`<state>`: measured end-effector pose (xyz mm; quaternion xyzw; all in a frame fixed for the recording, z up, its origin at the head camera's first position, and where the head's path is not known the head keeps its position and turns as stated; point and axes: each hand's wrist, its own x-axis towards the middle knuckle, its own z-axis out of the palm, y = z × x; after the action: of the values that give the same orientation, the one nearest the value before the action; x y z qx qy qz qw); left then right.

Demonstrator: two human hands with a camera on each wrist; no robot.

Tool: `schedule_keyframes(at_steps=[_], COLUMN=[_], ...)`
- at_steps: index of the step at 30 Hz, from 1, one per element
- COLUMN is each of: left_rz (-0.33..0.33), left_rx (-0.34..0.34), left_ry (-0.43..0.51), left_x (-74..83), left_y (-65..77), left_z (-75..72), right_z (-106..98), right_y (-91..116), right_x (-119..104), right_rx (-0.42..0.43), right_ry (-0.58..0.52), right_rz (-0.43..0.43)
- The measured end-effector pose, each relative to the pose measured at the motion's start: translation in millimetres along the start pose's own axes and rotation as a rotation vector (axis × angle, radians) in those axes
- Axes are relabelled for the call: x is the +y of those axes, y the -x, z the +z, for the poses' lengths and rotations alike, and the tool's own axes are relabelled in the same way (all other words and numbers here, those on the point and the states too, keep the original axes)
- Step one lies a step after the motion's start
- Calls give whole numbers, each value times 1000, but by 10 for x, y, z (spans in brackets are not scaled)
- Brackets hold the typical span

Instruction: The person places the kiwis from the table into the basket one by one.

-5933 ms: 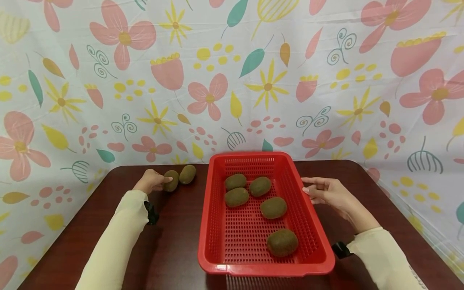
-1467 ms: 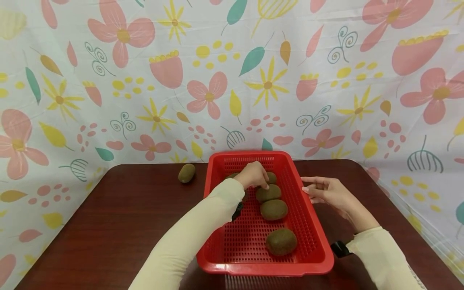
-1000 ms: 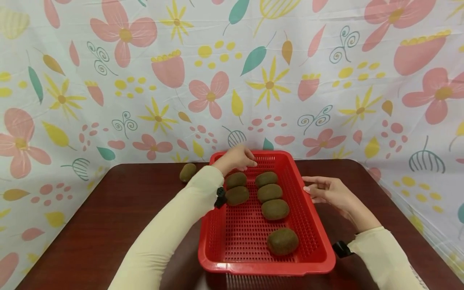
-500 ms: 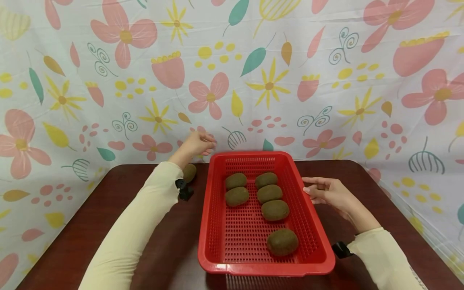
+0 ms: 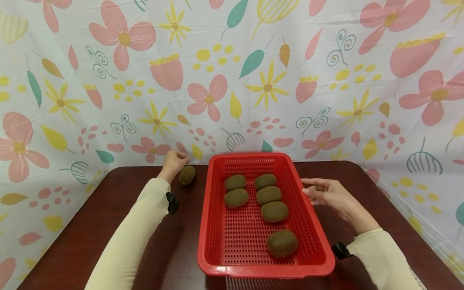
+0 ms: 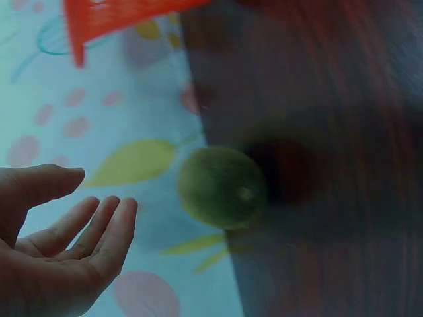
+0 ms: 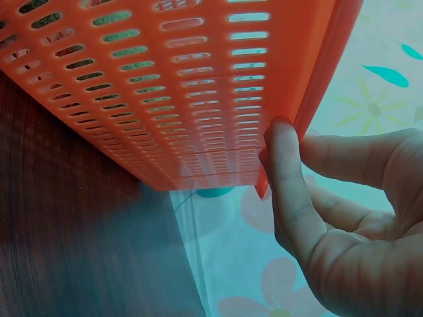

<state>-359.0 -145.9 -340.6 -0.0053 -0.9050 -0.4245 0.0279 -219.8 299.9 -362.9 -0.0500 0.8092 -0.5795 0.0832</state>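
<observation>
A brown kiwi (image 5: 187,175) lies on the dark table near its back edge. Just to its left, my left hand (image 5: 174,164) hovers with nothing in its grasp. In the left wrist view, that hand (image 6: 73,238) has thumb and fingers spread, apart from the kiwi (image 6: 221,188). A red perforated plastic basket (image 5: 214,268) stands in the middle, with several kiwis (image 5: 274,212) inside: two at left, a column at right, one nearer the front. My right hand (image 5: 331,197) holds the basket's right rim between thumb and finger, also seen in the right wrist view.
The dark wooden table (image 5: 174,245) extends on both sides of the basket. A white cloth (image 5: 232,133) printed with flowers and leaves hangs right behind the table's back edge. Black wrist cameras sit on both cuffs, the left one (image 5: 172,203) close above the table.
One kiwi from the left of the table now lies in the basket's right column, and another has shifted within it. My empty left hand has moved back left to the remaining kiwi. My right hand stays put.
</observation>
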Motion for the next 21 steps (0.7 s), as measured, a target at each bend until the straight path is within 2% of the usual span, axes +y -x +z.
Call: schedule_keyframes(at_steps=[6,21], left_rz=[37,-26], left_rx=[69,17], left_ry=[-109,-227], left_x=[-203,-359], left_y=[-29,-1], left_z=[99,312], right_z=[4,4], right_y=[6,0], right_x=[7,-3], right_rx=[-1,8], right_ry=[-5,-4], right_rz=[-2,-3])
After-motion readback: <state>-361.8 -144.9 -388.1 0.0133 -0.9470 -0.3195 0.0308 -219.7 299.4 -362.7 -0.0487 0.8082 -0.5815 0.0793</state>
